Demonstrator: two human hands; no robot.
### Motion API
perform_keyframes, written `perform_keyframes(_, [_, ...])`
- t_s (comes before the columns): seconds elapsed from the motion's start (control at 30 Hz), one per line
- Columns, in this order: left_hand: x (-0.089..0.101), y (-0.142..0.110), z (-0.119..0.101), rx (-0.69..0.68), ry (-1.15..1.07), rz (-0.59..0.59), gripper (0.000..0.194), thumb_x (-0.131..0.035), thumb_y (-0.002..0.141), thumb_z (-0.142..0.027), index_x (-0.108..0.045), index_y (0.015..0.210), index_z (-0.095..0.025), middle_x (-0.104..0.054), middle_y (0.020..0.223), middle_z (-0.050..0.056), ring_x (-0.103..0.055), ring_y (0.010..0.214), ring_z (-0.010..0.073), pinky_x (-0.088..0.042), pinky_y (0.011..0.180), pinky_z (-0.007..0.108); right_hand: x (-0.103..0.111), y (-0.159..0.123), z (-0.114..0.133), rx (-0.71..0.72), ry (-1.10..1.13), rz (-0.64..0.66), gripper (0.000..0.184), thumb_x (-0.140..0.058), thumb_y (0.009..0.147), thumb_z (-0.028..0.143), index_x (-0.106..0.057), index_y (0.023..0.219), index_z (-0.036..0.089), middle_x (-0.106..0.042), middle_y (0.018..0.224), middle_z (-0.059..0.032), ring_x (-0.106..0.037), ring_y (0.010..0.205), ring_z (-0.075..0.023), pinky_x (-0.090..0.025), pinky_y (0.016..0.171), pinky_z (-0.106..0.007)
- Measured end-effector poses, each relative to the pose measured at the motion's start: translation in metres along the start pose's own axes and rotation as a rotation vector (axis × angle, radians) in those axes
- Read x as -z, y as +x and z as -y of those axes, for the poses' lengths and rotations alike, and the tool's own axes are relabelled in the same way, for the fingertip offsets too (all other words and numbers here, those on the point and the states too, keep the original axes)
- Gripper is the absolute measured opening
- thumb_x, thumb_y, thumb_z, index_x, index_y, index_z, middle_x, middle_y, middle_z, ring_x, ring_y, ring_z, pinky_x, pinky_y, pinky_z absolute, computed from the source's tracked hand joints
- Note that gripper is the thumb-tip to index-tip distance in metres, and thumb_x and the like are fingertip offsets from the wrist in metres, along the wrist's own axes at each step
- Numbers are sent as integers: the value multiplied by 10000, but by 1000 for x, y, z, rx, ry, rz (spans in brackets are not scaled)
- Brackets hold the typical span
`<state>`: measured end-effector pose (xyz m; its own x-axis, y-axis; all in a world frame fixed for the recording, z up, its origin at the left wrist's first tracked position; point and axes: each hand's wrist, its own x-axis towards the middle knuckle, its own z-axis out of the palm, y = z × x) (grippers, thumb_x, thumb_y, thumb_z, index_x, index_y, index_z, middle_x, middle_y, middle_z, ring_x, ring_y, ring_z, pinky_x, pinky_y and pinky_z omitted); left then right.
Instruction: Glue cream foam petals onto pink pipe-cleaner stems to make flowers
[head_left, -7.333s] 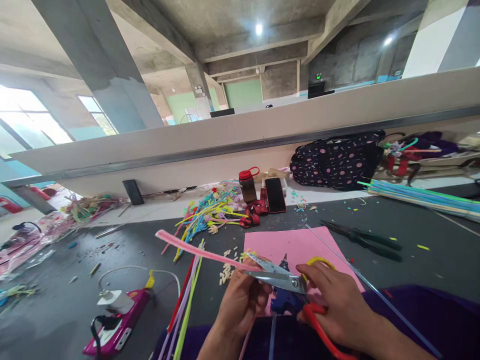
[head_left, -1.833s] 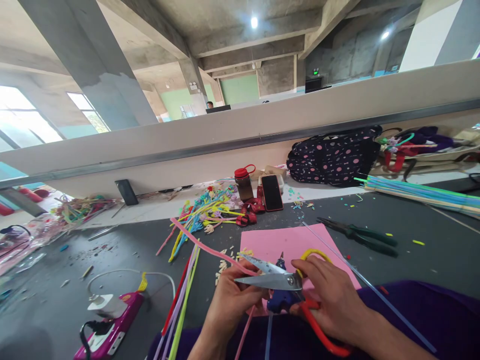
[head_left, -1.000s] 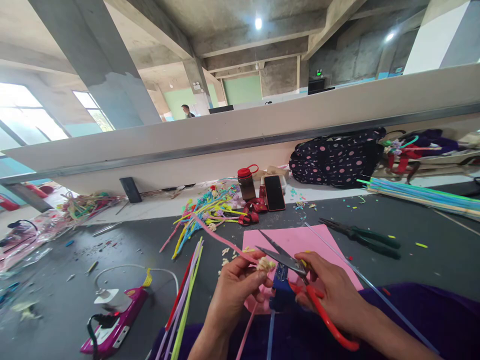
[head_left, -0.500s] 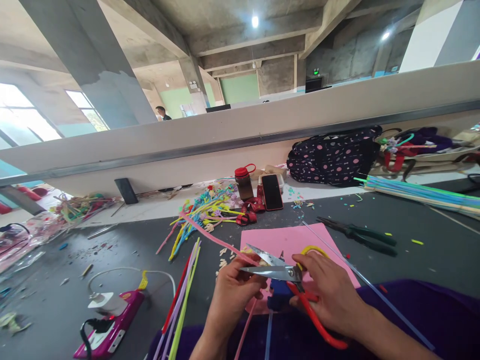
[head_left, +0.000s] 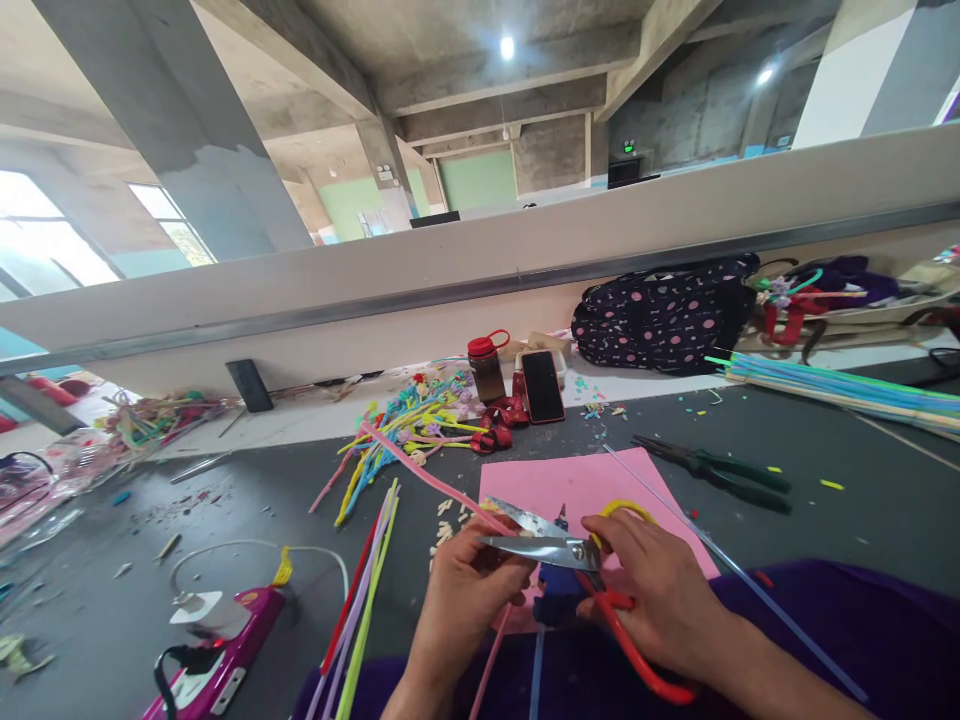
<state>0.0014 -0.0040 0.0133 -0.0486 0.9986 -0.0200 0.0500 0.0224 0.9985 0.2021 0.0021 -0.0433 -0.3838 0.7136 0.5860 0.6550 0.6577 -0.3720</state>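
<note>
My left hand (head_left: 474,590) pinches a pink pipe cleaner (head_left: 427,472), whose long end slants up and left over the table. In my right hand (head_left: 651,575) is a pair of scissors (head_left: 547,550) with red and yellow handles. The scissor blades are parted and lie across the fingertips of my left hand, around the pipe cleaner near the pinch. Whether they touch it I cannot tell. Beneath both hands lies a pink sheet (head_left: 577,480), with a dark blue object (head_left: 559,595) partly hidden behind the scissors.
Loose pipe cleaners (head_left: 367,590) lie left of my hands. Behind are a heap of coloured pipe-cleaner pieces (head_left: 405,430), a red-capped bottle (head_left: 487,370) and a phone (head_left: 543,386). Green-handled pliers (head_left: 720,470) lie right. A magenta power strip (head_left: 240,650) is at the front left.
The scissor blades have closed slightly, with the upper tip a little lower. Both hands stay nearly in place. A distant person behind the partition is no longer visible.
</note>
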Motion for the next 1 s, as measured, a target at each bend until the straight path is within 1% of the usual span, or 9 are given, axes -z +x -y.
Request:
perform_keyframes(0.23, [1,0,1,16,-58,23,98,-689,564,-171,-624,625,-131,-524,431,-44,-460,365,77,-400,371,178,3,2,6,-50,92,42,596,-748,602,306,-493,1125,175,-599,964,-88,-555,891,-258,-448,803,-419])
perform_keyframes(0.37, [1,0,2,34,-156,57,175,-687,619,-220,-641,753,-117,-487,406,-58,-414,338,56,-386,352,162,12,6,10,-132,196,74,542,-710,588,207,-498,1087,201,-592,936,-47,-547,818,-214,-444,742,-356])
perform_keyframes(0.47, [3,0,2,49,-229,76,316,-699,652,-260,-616,927,-130,-498,428,-67,-419,327,47,-378,345,144,20,8,10,-248,386,187,440,-639,678,215,-484,1089,224,-577,831,8,-511,669,-143,-423,616,-268])
perform_keyframes(0.57, [7,0,2,53,-311,116,392,-725,640,-288,-567,981,-176,-573,543,-52,-457,318,46,-354,314,132,21,9,8,-341,675,263,352,-574,786,331,-477,1106,221,-546,749,25,-484,611,-116,-395,553,-229])
perform_keyframes(0.67, [11,0,6,86,-356,248,334,-734,634,-325,-563,877,-174,-603,581,-31,-483,316,54,-342,288,122,17,9,7,-410,914,239,407,-585,774,468,-503,1072,203,-540,752,12,-494,610,-117,-392,541,-226])
perform_keyframes(0.73, [11,0,11,113,-378,358,309,-735,636,-339,-564,819,-158,-600,559,-21,-495,321,60,-352,288,120,14,9,8,-446,1032,214,452,-616,747,479,-501,1085,202,-542,793,-3,-501,629,-122,-400,545,-230])
perform_keyframes(0.87, [3,2,24,192,-449,562,298,-704,673,-371,-569,800,-139,-616,549,9,-491,301,65,-345,272,122,13,10,17,-448,1131,116,457,-681,699,278,-478,1106,234,-545,908,-18,-516,722,-132,-440,603,-234])
perform_keyframes(0.93, [-3,2,29,246,-472,611,279,-690,695,-358,-569,813,-137,-644,607,29,-504,308,65,-349,274,121,13,10,21,-421,1098,43,454,-675,661,159,-486,1064,246,-554,912,-5,-512,725,-122,-454,639,-236])
perform_keyframes(1.0, [-9,2,32,285,-477,620,275,-690,700,-343,-574,838,-136,-656,650,38,-524,325,69,-363,282,123,15,10,24,-372,1061,5,475,-652,637,84,-489,1049,255,-560,925,5,-508,738,-116,-458,673,-237])
